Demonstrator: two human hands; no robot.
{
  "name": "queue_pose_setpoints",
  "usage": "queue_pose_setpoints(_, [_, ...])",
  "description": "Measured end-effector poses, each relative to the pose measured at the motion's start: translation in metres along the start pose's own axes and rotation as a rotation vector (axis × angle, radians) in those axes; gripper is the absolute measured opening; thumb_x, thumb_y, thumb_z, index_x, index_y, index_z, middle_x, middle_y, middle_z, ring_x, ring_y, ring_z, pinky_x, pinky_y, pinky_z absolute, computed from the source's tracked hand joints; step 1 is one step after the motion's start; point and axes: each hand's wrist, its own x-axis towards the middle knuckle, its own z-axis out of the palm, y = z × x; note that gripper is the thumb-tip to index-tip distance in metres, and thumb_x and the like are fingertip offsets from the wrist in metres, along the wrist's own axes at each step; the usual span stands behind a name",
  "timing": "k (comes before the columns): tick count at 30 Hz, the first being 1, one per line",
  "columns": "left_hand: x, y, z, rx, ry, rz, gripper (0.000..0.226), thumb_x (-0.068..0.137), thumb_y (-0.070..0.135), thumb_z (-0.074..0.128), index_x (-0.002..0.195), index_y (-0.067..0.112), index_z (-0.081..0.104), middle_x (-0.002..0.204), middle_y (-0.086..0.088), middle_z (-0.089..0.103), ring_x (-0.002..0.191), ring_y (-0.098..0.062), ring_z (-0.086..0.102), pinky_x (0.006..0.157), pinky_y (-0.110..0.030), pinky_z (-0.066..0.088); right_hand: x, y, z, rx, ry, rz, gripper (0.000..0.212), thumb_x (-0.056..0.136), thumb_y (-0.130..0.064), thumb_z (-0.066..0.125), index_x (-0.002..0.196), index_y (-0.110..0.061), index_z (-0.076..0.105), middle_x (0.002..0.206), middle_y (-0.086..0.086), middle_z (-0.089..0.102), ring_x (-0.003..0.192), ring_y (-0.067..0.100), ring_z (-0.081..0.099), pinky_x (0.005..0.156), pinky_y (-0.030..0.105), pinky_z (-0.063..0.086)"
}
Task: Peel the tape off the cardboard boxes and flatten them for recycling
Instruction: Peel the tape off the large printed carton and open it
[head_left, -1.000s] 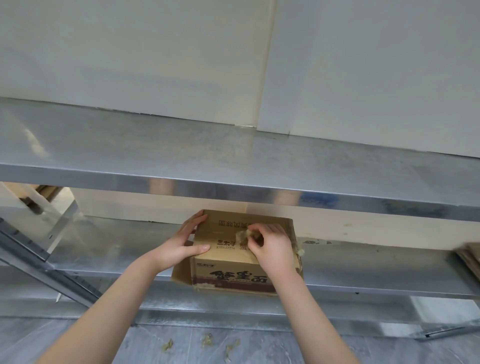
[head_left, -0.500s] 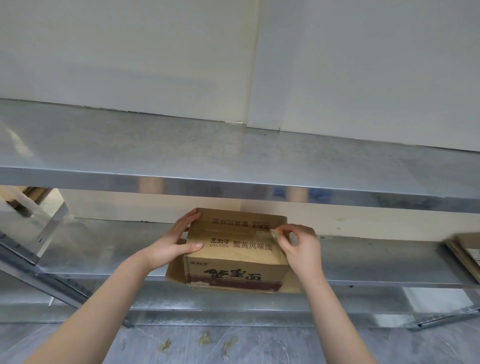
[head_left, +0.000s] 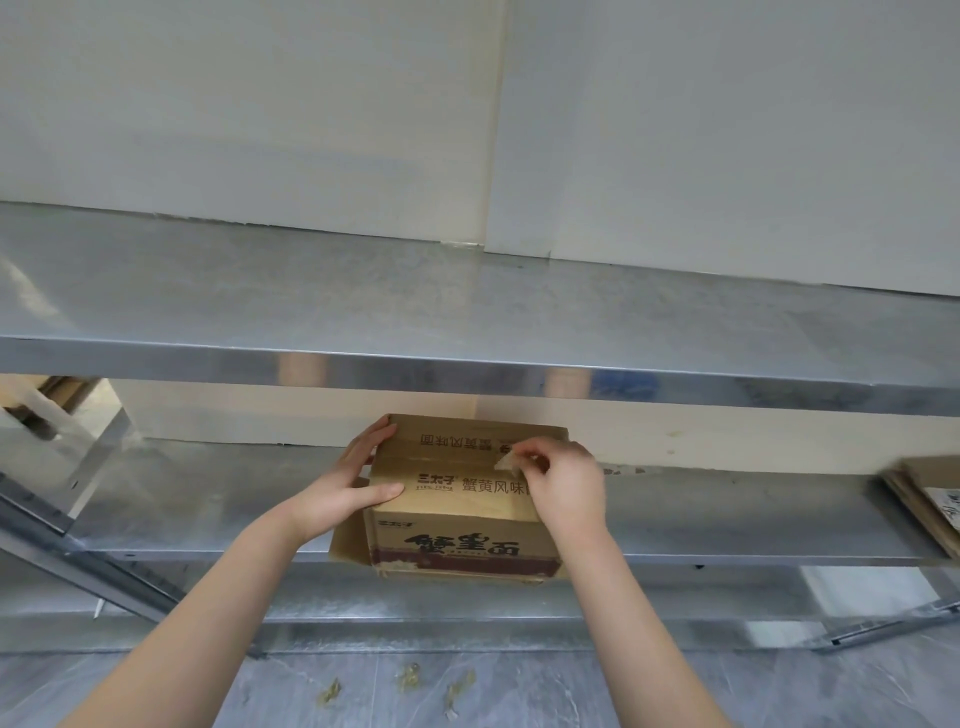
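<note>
A brown cardboard box (head_left: 457, 525) with dark printed characters sits on the lower metal shelf (head_left: 208, 514), its front edge overhanging. My left hand (head_left: 353, 483) rests against the box's left side, fingers straight along the side and thumb on the top. My right hand (head_left: 561, 483) is at the top right of the box and pinches a small lifted piece of clear tape (head_left: 506, 460) over the top seam. A side flap hangs open at the box's lower left.
The upper metal shelf (head_left: 467, 322) runs across above the box, close over my hands. Flattened cardboard (head_left: 930, 499) lies at the shelf's far right. Crumpled tape scraps (head_left: 410, 675) lie on the grey floor below. A slanted metal rail (head_left: 78, 561) sits at the left.
My right hand went from the top's middle to the right edge, then back a little left, now pinching a lifted tape piece. The left hand stayed on the box's left side.
</note>
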Motion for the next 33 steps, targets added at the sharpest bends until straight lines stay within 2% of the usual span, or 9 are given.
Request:
queue_pose_setpoints(3, [0.0,0.0,0.0,-0.007,0.0,0.005,0.087,0.068,0.069,0.062,0.143,0.052,0.021,0.152,0.035,0.008,0.136,0.004,0.02,0.109,-0.023,0.021,-0.008,-0.006,0.001,-0.057,-0.011,-0.092,0.021,0.091,-0.022,0.059,0.102,-0.029,0.075,0.101,-0.012,0.074,0.103,0.017,0.059,0.081,0.029,0.053])
queue_pose_setpoints(5, [-0.001,0.001,0.0,-0.004,-0.001,0.013,0.086,0.067,0.069,0.062,0.141,0.054,0.021,0.152,0.033,0.008,0.135,0.004,0.02,0.107,-0.021,0.022,-0.012,-0.011,0.001,-0.082,-0.005,-0.097,0.02,0.09,-0.033,0.059,0.102,-0.028,0.074,0.105,-0.01,0.071,0.11,0.02,0.052,0.085,0.033,0.051])
queue_pose_setpoints(8, [-0.001,0.002,0.001,-0.007,0.001,0.013,0.086,0.067,0.069,0.061,0.141,0.054,0.021,0.152,0.034,0.008,0.134,0.005,0.022,0.101,-0.016,0.024,-0.01,-0.014,0.009,-0.147,0.002,-0.033,0.027,0.079,-0.05,0.068,0.096,-0.029,0.07,0.108,-0.007,0.059,0.099,0.017,0.053,0.076,0.032,0.052])
queue_pose_setpoints(13, [-0.003,0.005,0.001,-0.012,0.01,0.009,0.084,0.067,0.069,0.062,0.139,0.057,0.02,0.143,0.044,0.008,0.133,0.006,0.022,0.097,-0.011,0.025,-0.004,-0.006,0.016,-0.086,0.009,-0.072,0.011,0.083,-0.03,0.074,0.094,-0.027,0.07,0.097,-0.008,0.068,0.095,0.018,0.059,0.072,0.024,0.043])
queue_pose_setpoints(19, [-0.003,0.0,0.0,0.016,-0.002,0.009,0.086,0.069,0.072,0.061,0.142,0.057,0.019,0.149,0.04,0.007,0.137,0.002,0.021,0.109,-0.023,0.023,-0.004,0.0,0.016,-0.157,0.034,-0.156,0.01,0.084,-0.021,0.074,0.094,-0.021,0.071,0.091,0.0,0.07,0.084,0.024,0.064,0.067,0.032,0.054])
queue_pose_setpoints(22, [-0.002,0.003,-0.001,0.0,-0.018,-0.004,0.088,0.068,0.07,0.062,0.143,0.054,0.019,0.152,0.035,0.008,0.138,0.003,0.02,0.108,-0.022,0.022,-0.004,0.0,0.013,-0.203,0.055,-0.154,0.008,0.083,-0.017,0.075,0.089,-0.019,0.071,0.087,0.002,0.07,0.079,0.026,0.065,0.067,0.034,0.052])
queue_pose_setpoints(26, [0.0,0.003,-0.004,-0.013,-0.04,-0.005,0.083,0.068,0.069,0.062,0.139,0.059,0.019,0.149,0.039,0.007,0.139,0.003,0.018,0.109,-0.021,0.021,-0.008,0.02,-0.004,-0.22,0.132,-0.128,0.01,0.08,-0.011,0.076,0.084,-0.018,0.07,0.079,0.003,0.069,0.069,0.028,0.063,0.066,0.037,0.048])
queue_pose_setpoints(31, [0.001,0.0,0.0,0.006,-0.016,0.016,0.086,0.067,0.069,0.061,0.141,0.056,0.02,0.149,0.04,0.008,0.136,0.003,0.02,0.106,-0.02,0.022,-0.007,0.048,-0.021,-0.151,0.139,-0.115,0.007,0.085,-0.012,0.071,0.089,-0.017,0.072,0.084,0.005,0.07,0.074,0.03,0.064,0.066,0.04,0.054])
queue_pose_setpoints(33, [0.002,0.001,0.0,0.01,-0.024,0.019,0.083,0.068,0.069,0.06,0.139,0.057,0.02,0.146,0.042,0.008,0.136,0.004,0.02,0.108,-0.022,0.02,-0.007,0.051,-0.024,-0.171,0.147,-0.13,0.008,0.084,-0.007,0.071,0.088,-0.014,0.072,0.083,0.007,0.07,0.071,0.03,0.063,0.063,0.037,0.054])
